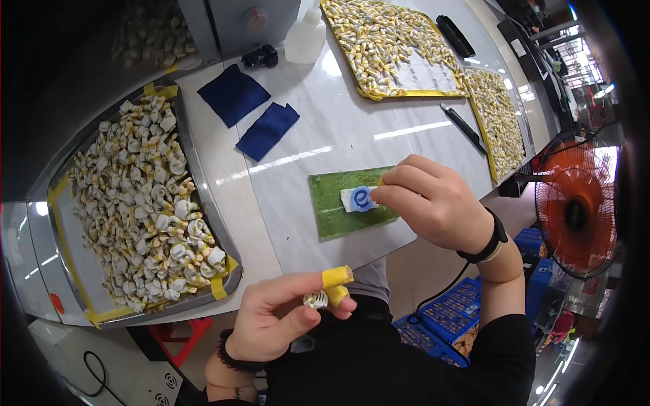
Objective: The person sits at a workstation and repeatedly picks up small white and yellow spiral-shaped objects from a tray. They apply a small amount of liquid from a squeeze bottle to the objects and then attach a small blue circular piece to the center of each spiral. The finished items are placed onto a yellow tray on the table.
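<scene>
My left hand [281,314] is near my lap below the table edge and pinches a small white-and-yellow coil part [315,298]; two fingertips wear yellow tape [336,283]. My right hand [437,203] rests with closed fingertips on a green mat [332,206] and presses a small thing against a white-and-blue item [359,199] there; what it holds is hidden. A metal tray [203,196] at my left holds several similar white-and-yellow parts.
Two blue cloths [233,93] [268,130] lie on the white table. Two more flat trays of parts [389,44] [497,118] sit at the far right, with a white bottle [306,37] and black tools [464,127]. An orange fan [575,210] stands right; blue crates [453,311] below.
</scene>
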The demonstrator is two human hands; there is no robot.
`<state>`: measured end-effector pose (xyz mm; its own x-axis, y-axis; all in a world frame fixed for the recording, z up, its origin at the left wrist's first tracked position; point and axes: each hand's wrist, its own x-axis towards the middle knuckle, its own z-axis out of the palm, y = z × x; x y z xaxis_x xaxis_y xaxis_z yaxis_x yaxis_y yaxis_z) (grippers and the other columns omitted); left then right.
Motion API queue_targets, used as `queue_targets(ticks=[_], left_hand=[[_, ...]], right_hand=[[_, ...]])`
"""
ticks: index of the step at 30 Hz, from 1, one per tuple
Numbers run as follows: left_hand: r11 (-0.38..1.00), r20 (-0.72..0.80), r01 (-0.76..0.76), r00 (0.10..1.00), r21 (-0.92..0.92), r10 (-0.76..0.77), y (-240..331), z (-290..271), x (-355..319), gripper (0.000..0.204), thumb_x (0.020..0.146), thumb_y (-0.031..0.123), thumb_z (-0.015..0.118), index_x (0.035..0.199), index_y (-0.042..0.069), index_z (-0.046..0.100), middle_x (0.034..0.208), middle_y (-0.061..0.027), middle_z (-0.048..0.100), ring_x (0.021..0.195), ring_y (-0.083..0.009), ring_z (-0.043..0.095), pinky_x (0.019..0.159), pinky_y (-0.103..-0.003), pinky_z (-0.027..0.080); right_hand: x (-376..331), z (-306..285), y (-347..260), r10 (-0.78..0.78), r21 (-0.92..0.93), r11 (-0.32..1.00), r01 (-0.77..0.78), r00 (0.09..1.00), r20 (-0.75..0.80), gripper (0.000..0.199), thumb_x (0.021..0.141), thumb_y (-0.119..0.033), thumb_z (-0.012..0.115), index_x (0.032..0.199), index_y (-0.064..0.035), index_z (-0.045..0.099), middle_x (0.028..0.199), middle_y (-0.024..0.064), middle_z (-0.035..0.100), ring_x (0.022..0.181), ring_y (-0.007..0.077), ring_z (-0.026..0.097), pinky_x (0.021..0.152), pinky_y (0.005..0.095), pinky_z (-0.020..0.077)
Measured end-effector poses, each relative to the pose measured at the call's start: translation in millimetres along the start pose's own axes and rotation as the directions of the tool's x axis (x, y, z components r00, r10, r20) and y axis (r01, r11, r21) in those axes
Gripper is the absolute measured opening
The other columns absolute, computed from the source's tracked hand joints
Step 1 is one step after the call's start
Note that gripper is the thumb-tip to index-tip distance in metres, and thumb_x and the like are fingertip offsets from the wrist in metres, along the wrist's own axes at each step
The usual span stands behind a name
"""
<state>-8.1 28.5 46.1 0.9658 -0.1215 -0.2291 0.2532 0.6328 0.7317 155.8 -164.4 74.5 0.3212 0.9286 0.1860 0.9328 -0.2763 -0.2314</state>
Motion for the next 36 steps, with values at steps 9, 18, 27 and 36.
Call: queue_targets(ticks=[9, 18, 27, 36], left_hand=[[0.989, -0.031, 0.047, 0.998, -0.137, -0.052, -6.9, -6.9, 6.7, 0.048, 0.080, 0.036, 0.069, 0.102, -0.001, 0.047, 0.078, -0.0150, 0.064, 0.072, -0.0231, 0.065, 0.071, -0.041, 0.055], [0.820, 0.275, 0.326, 0.937, -0.472, -0.214, -8.3, -10.1, 14.8, 0.032, 0.085, 0.025, 0.066, 0.097, -0.001, 0.052, 0.084, -0.0115, 0.063, 0.075, -0.0171, 0.063, 0.079, -0.038, 0.053], [0.749, 0.366, 0.445, 0.885, -0.491, -0.287, -3.5, -9.0, 18.7, 0.026, 0.088, 0.022, 0.063, 0.094, -0.001, 0.053, 0.081, -0.0100, 0.062, 0.073, -0.0158, 0.062, 0.076, -0.033, 0.052], [0.838, 0.255, 0.357, 0.928, -0.412, -0.271, 1.4, -4.9, 21.1, 0.023, 0.083, 0.014, 0.067, 0.091, -0.002, 0.053, 0.085, -0.0118, 0.063, 0.080, -0.0195, 0.064, 0.075, -0.033, 0.053]], right_hand=[[-1.3, 3.6, -5.7, 0.022, 0.042, 0.999, -0.021, 0.999, -0.034, 0.024, 0.064, -0.002, 0.064, 0.087, -0.0021, 0.060, 0.080, 0.0061, 0.055, 0.072, 0.0214, 0.056, 0.061, 0.0292, 0.0478], [19.5, -10.3, -35.9, 0.028, 0.471, 0.867, 0.163, 0.927, -0.373, 0.013, 0.066, -0.002, 0.069, 0.079, -0.0035, 0.069, 0.077, 0.0073, 0.063, 0.062, 0.0191, 0.060, 0.054, 0.0266, 0.0491], [29.9, -2.0, -34.3, -0.119, 0.510, 0.799, 0.318, 0.915, -0.385, 0.016, 0.067, -0.003, 0.069, 0.081, 0.0015, 0.064, 0.081, 0.0103, 0.060, 0.065, 0.0215, 0.060, 0.056, 0.0277, 0.0501], [19.0, -5.7, -38.1, -0.066, 0.552, 0.795, 0.253, 0.940, -0.336, 0.021, 0.069, -0.001, 0.067, 0.090, 0.0040, 0.063, 0.088, 0.0132, 0.061, 0.075, 0.0259, 0.061, 0.064, 0.0306, 0.0506]])
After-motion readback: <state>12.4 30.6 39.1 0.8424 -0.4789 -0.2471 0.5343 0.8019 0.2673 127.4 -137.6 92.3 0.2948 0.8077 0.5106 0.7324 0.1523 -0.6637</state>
